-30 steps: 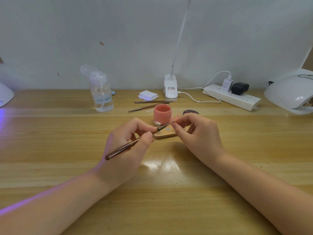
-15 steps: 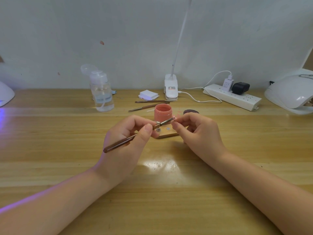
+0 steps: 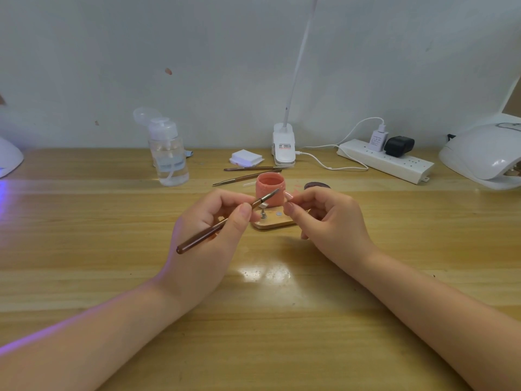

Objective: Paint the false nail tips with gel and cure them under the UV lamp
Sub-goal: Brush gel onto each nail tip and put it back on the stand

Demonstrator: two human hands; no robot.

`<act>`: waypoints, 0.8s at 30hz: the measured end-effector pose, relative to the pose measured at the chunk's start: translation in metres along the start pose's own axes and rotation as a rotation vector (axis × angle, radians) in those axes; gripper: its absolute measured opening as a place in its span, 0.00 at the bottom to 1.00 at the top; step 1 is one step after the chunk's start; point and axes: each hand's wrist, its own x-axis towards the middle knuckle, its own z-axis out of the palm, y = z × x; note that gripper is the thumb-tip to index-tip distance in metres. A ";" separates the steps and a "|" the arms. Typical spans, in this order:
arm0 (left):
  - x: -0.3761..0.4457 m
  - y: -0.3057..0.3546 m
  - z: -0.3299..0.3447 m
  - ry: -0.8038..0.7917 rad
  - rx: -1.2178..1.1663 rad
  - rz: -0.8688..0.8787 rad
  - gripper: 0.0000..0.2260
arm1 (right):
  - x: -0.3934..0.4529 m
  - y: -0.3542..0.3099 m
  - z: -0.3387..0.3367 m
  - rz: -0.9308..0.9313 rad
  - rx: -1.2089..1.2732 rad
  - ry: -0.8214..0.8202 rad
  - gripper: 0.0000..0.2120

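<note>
Wooden table (image 3: 84, 249), mid-centre: gel loading before painting.
Left hand (image 3: 208, 235) gripped brush (image 3: 225, 225), bristles at gel pot (image 3: 270, 190) rim; right hand (image 3: 324, 218) pinched nail tip (image 3: 289, 196) alongside, presented for coating.

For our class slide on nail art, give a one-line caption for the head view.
Left hand holds a brown-handled brush towards the open coral-pink gel jar; right hand pinches a small false nail tip.

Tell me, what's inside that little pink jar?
The pink jar stands open, lid off, and pink gel fills it to near the rim. How deep it goes can't be seen. The brush tip crosses just in front of it.
</note>
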 end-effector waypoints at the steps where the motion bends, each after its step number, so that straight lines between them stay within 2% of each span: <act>1: 0.000 0.000 0.000 -0.016 0.018 0.008 0.05 | 0.000 0.000 0.000 0.001 0.000 0.001 0.02; 5: -0.003 -0.001 -0.003 -0.068 0.065 0.061 0.05 | 0.000 -0.001 0.000 0.001 -0.025 0.012 0.02; 12: -0.002 -0.001 0.000 -0.021 0.057 0.047 0.05 | 0.000 -0.001 0.000 0.006 -0.053 0.043 0.01; 18: -0.004 0.000 -0.002 -0.090 0.159 0.090 0.07 | 0.000 0.000 0.001 -0.005 -0.082 0.058 0.01; 24: -0.004 0.002 -0.001 -0.037 0.146 0.073 0.05 | 0.000 0.001 0.001 0.001 -0.091 0.068 0.01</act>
